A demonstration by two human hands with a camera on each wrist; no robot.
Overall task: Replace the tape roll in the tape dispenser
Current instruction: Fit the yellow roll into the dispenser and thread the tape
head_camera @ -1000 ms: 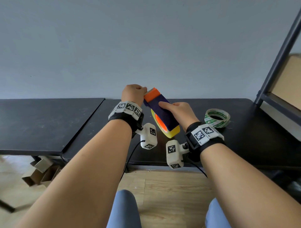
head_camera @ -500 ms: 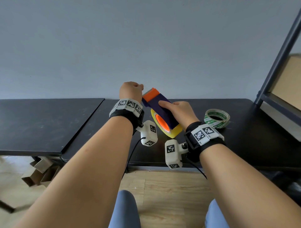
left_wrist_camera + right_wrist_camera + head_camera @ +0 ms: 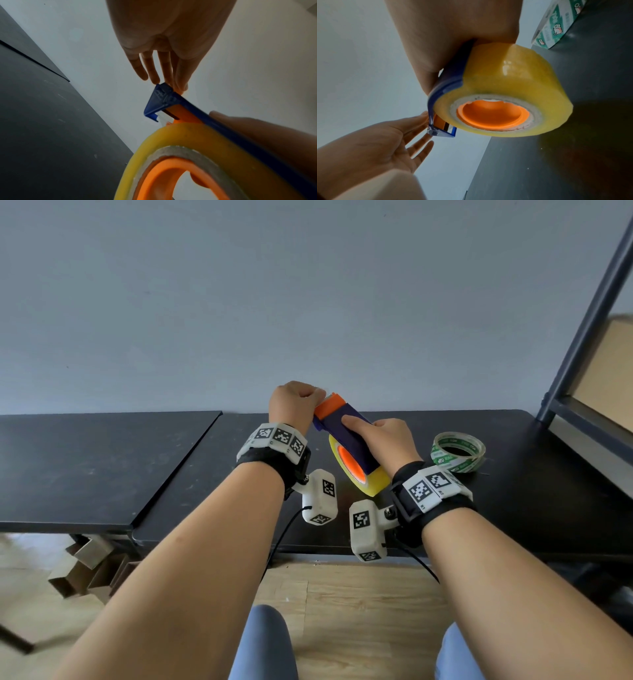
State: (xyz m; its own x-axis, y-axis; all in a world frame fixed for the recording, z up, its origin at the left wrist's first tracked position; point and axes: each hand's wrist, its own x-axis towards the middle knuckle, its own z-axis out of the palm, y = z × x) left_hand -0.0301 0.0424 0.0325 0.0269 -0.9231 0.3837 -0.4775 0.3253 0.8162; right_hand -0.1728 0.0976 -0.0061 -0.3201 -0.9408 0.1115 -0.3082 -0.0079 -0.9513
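My right hand [image 3: 390, 440] grips the blue tape dispenser [image 3: 337, 424] by its back and holds it tilted above the black table [image 3: 513, 508]. A yellow tape roll [image 3: 371, 484] sits on its orange hub [image 3: 491, 115]. My left hand [image 3: 294, 402] is at the orange cutter end [image 3: 329, 405], thumb and forefinger pinched at the tip [image 3: 178, 88], the other fingers [image 3: 142, 70] straight. I cannot see whether a strip of tape lies between them. The yellow tape roll [image 3: 171, 138] fills the lower left wrist view.
A thin green-and-white tape roll [image 3: 458, 451] lies flat on the table to the right of my right hand. A second black table [image 3: 85, 467] adjoins on the left, with cardboard boxes [image 3: 85, 570] under it. A dark shelf frame [image 3: 589, 313] rises at the right.
My left hand drew slightly left off the orange end, then came back against it. The right hand has kept its hold, and the dispenser has barely shifted.
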